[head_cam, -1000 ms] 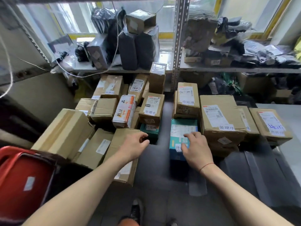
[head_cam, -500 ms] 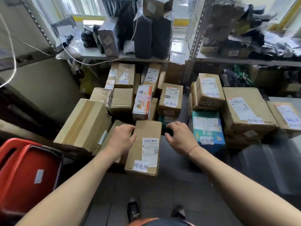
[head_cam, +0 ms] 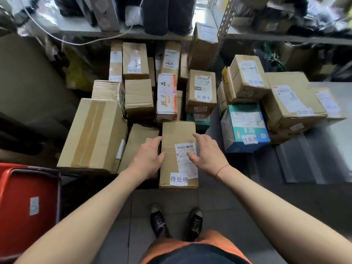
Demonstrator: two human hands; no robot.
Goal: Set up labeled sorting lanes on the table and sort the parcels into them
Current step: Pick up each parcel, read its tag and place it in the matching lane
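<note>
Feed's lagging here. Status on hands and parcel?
Left hand and right hand open, flanking the long cardboard box, no lift yet. Box lies flat, label up. Large carton crowds its left side.

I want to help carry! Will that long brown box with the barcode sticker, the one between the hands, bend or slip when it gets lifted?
The long brown cardboard box will probably stay stiff: its edges look straight and undented. Plain cardboard likely grips well, though its taped strip may be slicker. The left hand and right hand flank it, suggesting a two-handed lift.
</note>
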